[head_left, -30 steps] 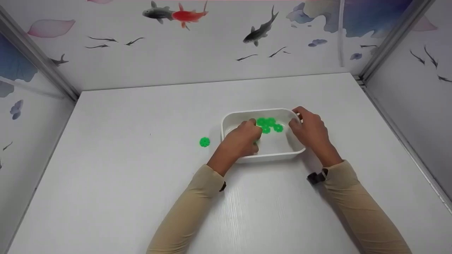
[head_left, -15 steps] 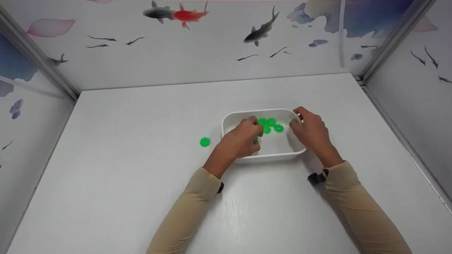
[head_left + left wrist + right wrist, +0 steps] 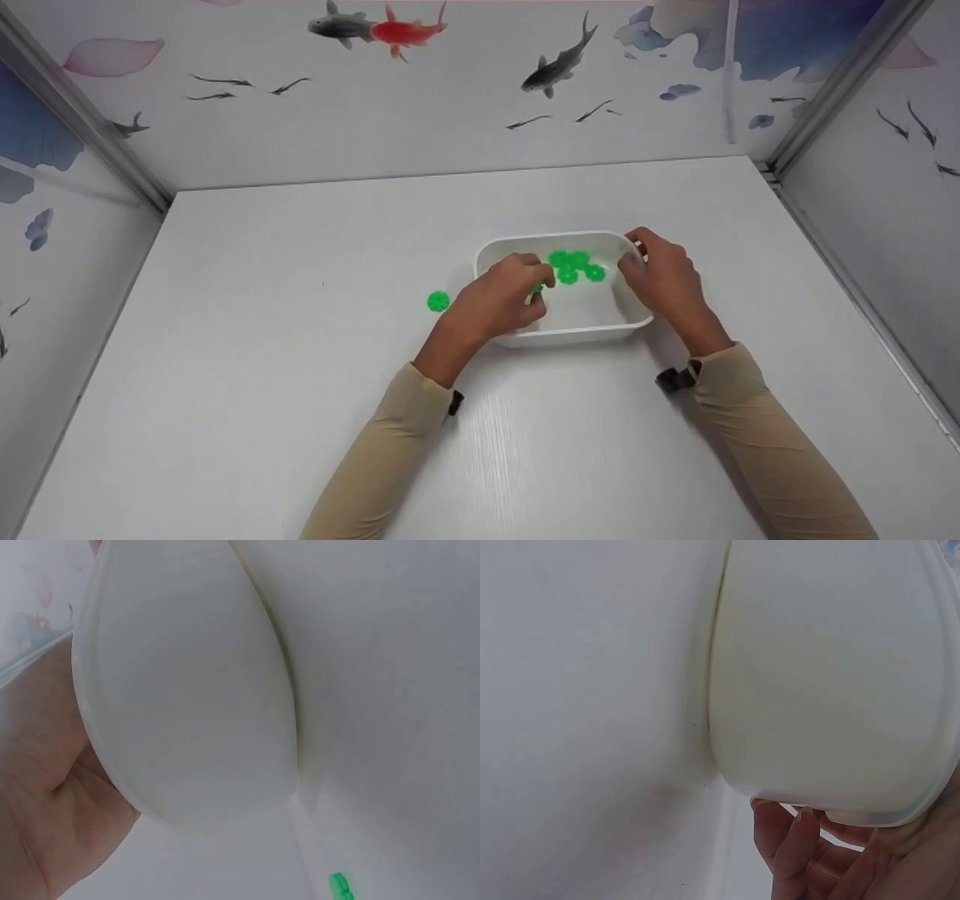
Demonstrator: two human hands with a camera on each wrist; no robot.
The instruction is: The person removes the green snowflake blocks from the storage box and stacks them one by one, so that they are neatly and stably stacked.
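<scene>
Green discs [image 3: 577,261], left fingers [image 3: 543,274] bent, grip unclear

Soft, even light; pale glare on tabletop [image 3: 495,465]; wrist views dim, hazy.

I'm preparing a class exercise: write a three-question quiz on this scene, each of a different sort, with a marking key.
1. Multiple choice: Where on the table does the lone green piece outside the white tray lie?
a) beyond the tray
b) to the tray's left
c) to the tray's right

2. True or false: The right hand is well clear of the tray.

3. Fill in: The ____ hand is the nearer one to the lone green piece.

Key:
1. b
2. False; the right hand grips the tray's right end.
3. left hand
</scene>
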